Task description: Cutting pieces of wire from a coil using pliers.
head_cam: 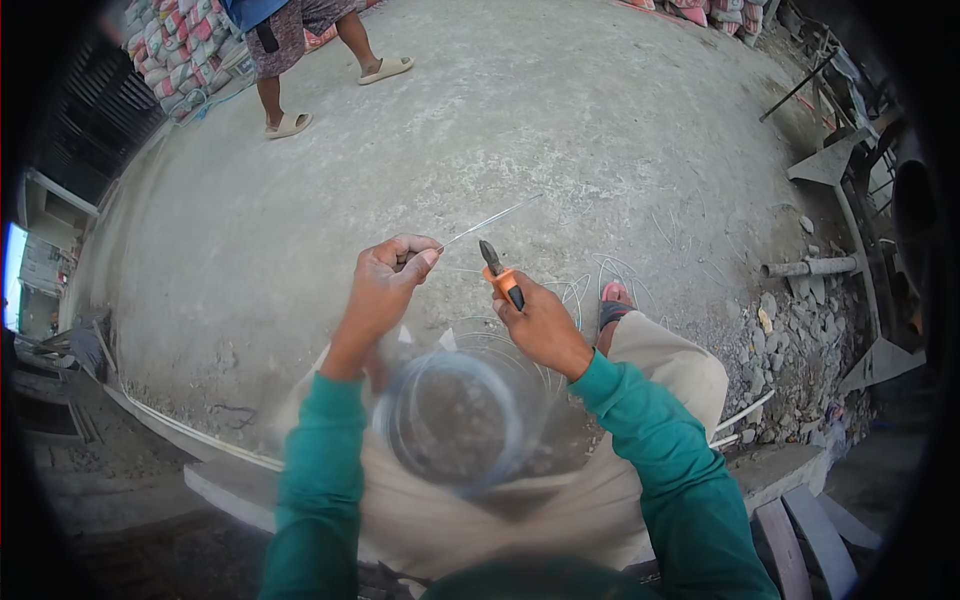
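Note:
Between the thumb and fingers of my left hand (394,271) I pinch a thin bundle of metal wire (491,219), which points up and to the right. My right hand (541,321) is closed around pliers (504,282) with orange and black handles. Their dark jaws point upward, just below the wire bundle and apart from it. A coil of wire (510,405) lies between my knees, partly blurred. Loose wire loops (576,294) spread from it over the concrete towards my sandalled foot (615,300).
Another person (300,52) in sandals is on the concrete floor (465,120) at upper left, near stacked sacks (187,52). Stone rubble (780,337) and a pipe (810,267) lie at right. Behind me runs a concrete ledge (784,476), with boards (817,540) at lower right.

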Demonstrator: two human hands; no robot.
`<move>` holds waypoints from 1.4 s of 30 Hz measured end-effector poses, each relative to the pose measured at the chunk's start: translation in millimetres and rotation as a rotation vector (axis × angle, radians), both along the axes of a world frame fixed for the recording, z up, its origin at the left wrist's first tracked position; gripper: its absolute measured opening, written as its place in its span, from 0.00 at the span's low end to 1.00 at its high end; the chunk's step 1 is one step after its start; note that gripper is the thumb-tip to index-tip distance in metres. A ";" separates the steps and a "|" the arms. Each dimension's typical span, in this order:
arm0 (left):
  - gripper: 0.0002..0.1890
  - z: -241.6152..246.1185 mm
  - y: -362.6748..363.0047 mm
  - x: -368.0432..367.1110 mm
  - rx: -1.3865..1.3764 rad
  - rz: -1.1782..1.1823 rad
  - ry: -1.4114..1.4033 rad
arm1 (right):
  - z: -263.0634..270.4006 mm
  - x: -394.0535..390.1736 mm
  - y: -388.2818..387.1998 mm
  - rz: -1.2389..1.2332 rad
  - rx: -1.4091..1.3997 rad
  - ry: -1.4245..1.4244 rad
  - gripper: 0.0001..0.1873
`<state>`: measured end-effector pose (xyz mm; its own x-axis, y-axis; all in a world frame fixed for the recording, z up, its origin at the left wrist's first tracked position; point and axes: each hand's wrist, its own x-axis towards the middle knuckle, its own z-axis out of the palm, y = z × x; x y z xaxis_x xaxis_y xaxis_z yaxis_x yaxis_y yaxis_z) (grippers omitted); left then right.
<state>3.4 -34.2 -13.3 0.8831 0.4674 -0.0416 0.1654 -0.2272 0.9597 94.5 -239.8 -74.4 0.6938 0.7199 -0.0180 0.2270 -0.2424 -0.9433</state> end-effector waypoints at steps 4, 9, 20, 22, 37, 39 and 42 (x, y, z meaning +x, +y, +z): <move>0.12 -1.9 -10.0 -0.4 -0.013 -0.061 0.021 | 6.0 -5.7 4.3 0.002 0.027 -0.033 0.17; 0.12 -4.6 -14.0 1.9 0.016 -0.082 0.029 | 13.8 -6.0 5.2 0.026 0.060 -0.080 0.18; 0.11 -2.4 -19.0 3.9 -0.003 -0.081 0.033 | 0.9 -2.4 6.4 0.043 -0.015 0.070 0.18; 0.10 -0.7 -15.3 3.3 -0.039 -0.070 0.055 | -7.1 2.9 5.7 0.026 0.001 0.103 0.18; 0.11 -16.5 3.9 -9.2 0.145 -0.015 0.090 | -29.9 42.5 10.4 -0.274 -0.163 0.024 0.21; 0.10 -16.2 4.6 -8.4 0.170 -0.013 0.105 | -38.2 42.1 9.6 -0.268 -0.205 0.044 0.21; 0.12 -10.4 6.9 -5.8 0.078 0.089 0.190 | -50.9 41.1 11.0 -0.211 -0.254 0.005 0.21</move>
<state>-2.4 -27.3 -23.7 0.8178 0.5517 -0.1641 0.3645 -0.2757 0.8895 135.6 -228.9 -125.3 0.8266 0.5325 -0.1819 0.1426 -0.5109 -0.8478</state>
